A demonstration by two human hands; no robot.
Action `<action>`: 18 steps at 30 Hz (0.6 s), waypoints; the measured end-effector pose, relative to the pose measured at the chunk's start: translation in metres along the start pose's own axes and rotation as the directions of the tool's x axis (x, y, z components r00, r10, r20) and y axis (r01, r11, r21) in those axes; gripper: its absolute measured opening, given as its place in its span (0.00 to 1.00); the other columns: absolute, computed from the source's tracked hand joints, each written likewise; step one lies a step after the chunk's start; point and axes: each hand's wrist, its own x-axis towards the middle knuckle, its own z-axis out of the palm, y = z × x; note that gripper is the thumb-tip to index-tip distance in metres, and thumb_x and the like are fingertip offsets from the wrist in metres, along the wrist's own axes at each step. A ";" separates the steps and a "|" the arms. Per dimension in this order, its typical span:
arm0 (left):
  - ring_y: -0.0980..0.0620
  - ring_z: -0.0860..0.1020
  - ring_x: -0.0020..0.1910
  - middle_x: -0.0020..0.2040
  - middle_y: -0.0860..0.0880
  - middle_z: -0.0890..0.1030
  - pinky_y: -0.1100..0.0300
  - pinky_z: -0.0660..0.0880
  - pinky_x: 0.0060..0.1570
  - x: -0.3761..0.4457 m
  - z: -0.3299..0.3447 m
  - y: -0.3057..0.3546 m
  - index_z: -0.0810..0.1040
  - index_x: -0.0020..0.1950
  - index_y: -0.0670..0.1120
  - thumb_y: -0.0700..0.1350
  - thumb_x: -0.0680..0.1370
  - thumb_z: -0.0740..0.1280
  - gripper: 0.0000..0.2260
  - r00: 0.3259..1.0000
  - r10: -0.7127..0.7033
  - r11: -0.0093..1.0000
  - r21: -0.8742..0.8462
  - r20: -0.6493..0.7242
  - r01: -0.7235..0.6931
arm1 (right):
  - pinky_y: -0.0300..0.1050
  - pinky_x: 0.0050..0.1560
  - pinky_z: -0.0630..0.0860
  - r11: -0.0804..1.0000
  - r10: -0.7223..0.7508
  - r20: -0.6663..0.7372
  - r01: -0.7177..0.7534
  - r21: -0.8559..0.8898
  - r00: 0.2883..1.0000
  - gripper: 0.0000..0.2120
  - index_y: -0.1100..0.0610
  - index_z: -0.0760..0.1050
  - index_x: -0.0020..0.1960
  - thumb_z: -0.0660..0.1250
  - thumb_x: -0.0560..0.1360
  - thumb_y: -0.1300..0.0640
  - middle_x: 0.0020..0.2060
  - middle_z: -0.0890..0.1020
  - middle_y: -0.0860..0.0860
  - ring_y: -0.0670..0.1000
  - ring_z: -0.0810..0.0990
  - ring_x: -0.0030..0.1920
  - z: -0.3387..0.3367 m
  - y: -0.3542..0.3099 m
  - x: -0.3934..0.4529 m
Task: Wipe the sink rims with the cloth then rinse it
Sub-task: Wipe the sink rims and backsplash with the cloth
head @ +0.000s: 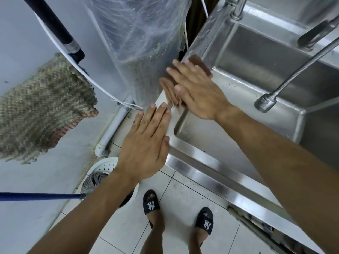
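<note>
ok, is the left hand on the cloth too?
No. Only the right hand presses the cloth; the left hand rests flat on the sink rim, apart from it.

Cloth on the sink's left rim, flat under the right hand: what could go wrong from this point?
1. The cloth overhangs the rim's outer edge beside the plastic-wrapped unit; a push could drop it into that gap.
2. The right hand only presses flat, so the cloth may bunch or slip.
3. The rim looks wet; the left hand resting at the corner could slide.
</note>
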 end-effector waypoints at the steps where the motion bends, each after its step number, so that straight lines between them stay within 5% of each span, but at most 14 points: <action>1: 0.44 0.52 0.83 0.83 0.43 0.57 0.41 0.55 0.80 0.000 -0.001 0.001 0.59 0.82 0.40 0.49 0.84 0.50 0.27 1.000 -0.003 1.000 0.004 0.007 0.003 | 0.52 0.83 0.40 0.992 0.112 -0.036 -0.110 0.063 0.993 0.25 0.47 0.49 0.85 0.44 0.88 0.46 0.84 0.47 0.47 0.49 0.41 0.84 0.000 -0.005 0.006; 5: 0.44 0.49 0.84 0.84 0.43 0.55 0.42 0.54 0.80 0.002 -0.007 -0.004 0.57 0.83 0.41 0.50 0.83 0.51 0.29 0.997 0.030 0.999 -0.018 0.078 -0.028 | 0.50 0.82 0.34 0.896 0.349 0.023 -0.341 0.286 0.937 0.27 0.50 0.41 0.85 0.44 0.88 0.48 0.84 0.40 0.47 0.48 0.35 0.82 0.000 -0.038 0.012; 9: 0.46 0.44 0.84 0.85 0.45 0.50 0.44 0.51 0.81 0.018 -0.013 -0.020 0.52 0.84 0.42 0.53 0.84 0.51 0.30 0.980 0.112 0.992 -0.069 0.164 -0.102 | 0.48 0.83 0.40 0.989 -0.008 -0.020 0.010 0.145 1.000 0.27 0.50 0.48 0.85 0.50 0.88 0.52 0.84 0.48 0.47 0.48 0.42 0.84 -0.015 -0.009 -0.004; 12: 0.47 0.43 0.84 0.85 0.46 0.48 0.44 0.51 0.81 0.026 -0.012 -0.021 0.51 0.84 0.42 0.54 0.84 0.51 0.30 0.978 0.131 0.990 -0.076 0.160 -0.120 | 0.52 0.84 0.43 0.968 -0.237 0.069 0.241 -0.062 0.969 0.25 0.50 0.51 0.85 0.48 0.88 0.49 0.84 0.51 0.48 0.50 0.43 0.84 -0.006 0.021 0.000; 18: 0.48 0.42 0.84 0.85 0.48 0.47 0.46 0.46 0.82 0.024 -0.013 -0.016 0.51 0.84 0.44 0.55 0.84 0.50 0.31 0.980 0.105 0.993 -0.077 0.167 -0.094 | 0.49 0.83 0.37 0.960 0.230 -0.076 -0.213 0.183 0.970 0.26 0.46 0.47 0.85 0.45 0.87 0.51 0.84 0.47 0.44 0.47 0.39 0.83 -0.008 0.011 0.022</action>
